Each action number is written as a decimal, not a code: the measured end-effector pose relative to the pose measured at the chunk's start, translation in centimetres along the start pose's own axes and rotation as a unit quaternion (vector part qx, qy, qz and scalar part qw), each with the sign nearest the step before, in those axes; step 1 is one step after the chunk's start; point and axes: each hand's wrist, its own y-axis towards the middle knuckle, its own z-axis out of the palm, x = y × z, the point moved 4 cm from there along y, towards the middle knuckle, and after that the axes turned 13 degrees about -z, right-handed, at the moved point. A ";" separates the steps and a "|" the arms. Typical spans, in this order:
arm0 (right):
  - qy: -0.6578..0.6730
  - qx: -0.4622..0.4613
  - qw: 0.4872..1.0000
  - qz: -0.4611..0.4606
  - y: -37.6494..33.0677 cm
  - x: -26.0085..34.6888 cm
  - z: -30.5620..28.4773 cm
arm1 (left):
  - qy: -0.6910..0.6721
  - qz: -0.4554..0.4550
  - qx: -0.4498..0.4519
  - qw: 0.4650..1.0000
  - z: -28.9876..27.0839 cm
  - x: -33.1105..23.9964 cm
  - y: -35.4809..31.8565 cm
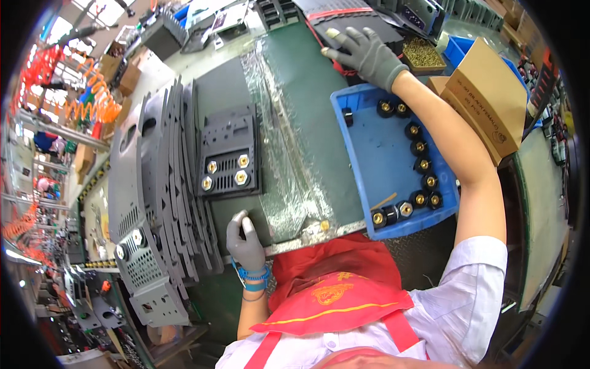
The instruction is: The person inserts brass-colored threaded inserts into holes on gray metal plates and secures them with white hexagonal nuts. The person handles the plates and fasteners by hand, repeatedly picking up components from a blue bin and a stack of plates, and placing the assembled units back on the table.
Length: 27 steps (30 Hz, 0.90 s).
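My right hand [369, 56], in a grey glove with pale fingertips, reaches to the far side of the bench. Its fingers are spread over the edge of dark flat sheets [362, 27] with red edging, and I see nothing in them. Below that arm is a blue tray [347, 138] with several round black feet [422, 164] with brass centres. My left hand [244, 241], gloved too, is at the bench's near edge with fingers curled; whatever lies inside them is hidden. Beyond it lies a small dark metal plate [228, 132] bearing several hex pieces with brass centres [241, 178].
Large grey perforated panels [166, 184] stand in a row at the left. A box of small brass screws [424, 53] and an open cardboard carton [482, 98] are at the far right. Clear plastic film [286, 141] runs along the green bench top [307, 80].
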 end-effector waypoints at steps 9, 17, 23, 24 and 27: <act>-0.022 -0.087 0.993 0.071 -0.3 -0.6 0.3 | -0.356 -0.030 0.173 0.918 11.8 -15.4 9.0; 0.205 -0.001 0.970 0.129 0.7 -4.5 -1.0 | -0.046 0.140 0.312 0.939 29.3 -19.6 16.6; 0.268 -0.044 0.890 0.365 -1.6 -9.9 0.3 | 0.025 0.137 0.240 0.961 35.2 -23.3 15.8; 0.276 -0.042 0.851 0.445 -2.4 -10.5 1.2 | 0.093 0.156 0.208 0.961 35.4 -24.0 15.5; 0.263 -0.139 0.677 0.673 -5.4 -11.6 3.3 | 0.164 0.144 0.287 0.933 36.1 -25.4 15.1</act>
